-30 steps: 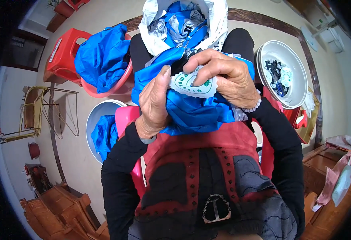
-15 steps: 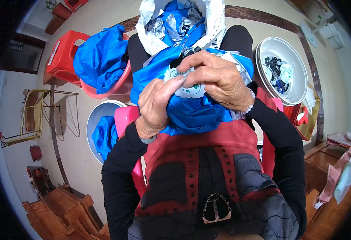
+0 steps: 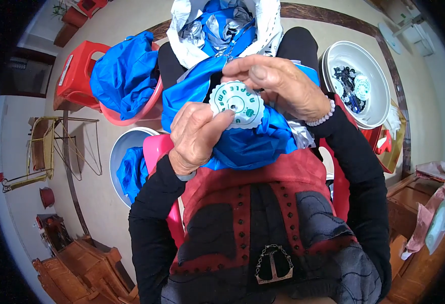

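Observation:
A white round disc [image 3: 248, 99] with a scalloped rim and green print lies over the blue cloth [image 3: 247, 145] in my lap. My left hand [image 3: 194, 133] pinches its lower left side, thumb on top beside a small hole at the centre. Just above the disc's far right edge is my right hand [image 3: 286, 87], its fingers stretched leftward and loosely apart. Nothing shows in that hand, though its lower fingers are partly hidden. Silvery lining shows at the cloth's right side.
Ahead stands a white sack [image 3: 181, 40] of blue and silver cloth. At the left are a pink basin [image 3: 155, 104] heaped with blue cloth, a red stool [image 3: 75, 76] and a grey basin [image 3: 117, 136]. A white basin [image 3: 382, 109] at the right holds black pieces and similar discs.
My right hand has lifted off the disc and opened up. The disc's printed face, mostly covered before, now shows. My left hand still grips it.

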Available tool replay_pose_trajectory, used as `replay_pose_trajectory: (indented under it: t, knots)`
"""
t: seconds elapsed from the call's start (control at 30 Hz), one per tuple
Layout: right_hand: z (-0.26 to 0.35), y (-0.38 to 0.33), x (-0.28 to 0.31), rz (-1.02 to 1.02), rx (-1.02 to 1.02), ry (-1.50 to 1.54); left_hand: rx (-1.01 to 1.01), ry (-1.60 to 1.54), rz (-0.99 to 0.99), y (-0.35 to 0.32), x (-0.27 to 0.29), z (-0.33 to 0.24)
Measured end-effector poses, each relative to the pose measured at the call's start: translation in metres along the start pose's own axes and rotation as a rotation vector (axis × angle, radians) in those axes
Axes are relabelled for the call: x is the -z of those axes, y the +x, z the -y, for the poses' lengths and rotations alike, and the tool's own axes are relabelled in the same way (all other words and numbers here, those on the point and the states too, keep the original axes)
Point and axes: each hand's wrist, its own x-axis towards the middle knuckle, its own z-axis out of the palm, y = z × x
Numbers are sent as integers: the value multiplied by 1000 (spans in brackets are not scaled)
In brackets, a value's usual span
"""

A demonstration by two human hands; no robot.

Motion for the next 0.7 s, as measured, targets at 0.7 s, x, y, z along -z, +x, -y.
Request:
replay_pose_trajectory:
  t: [0.7]
  knots:
    - [-9,1,-3,102,4,-276,-139,116,-162,0,-9,-2]
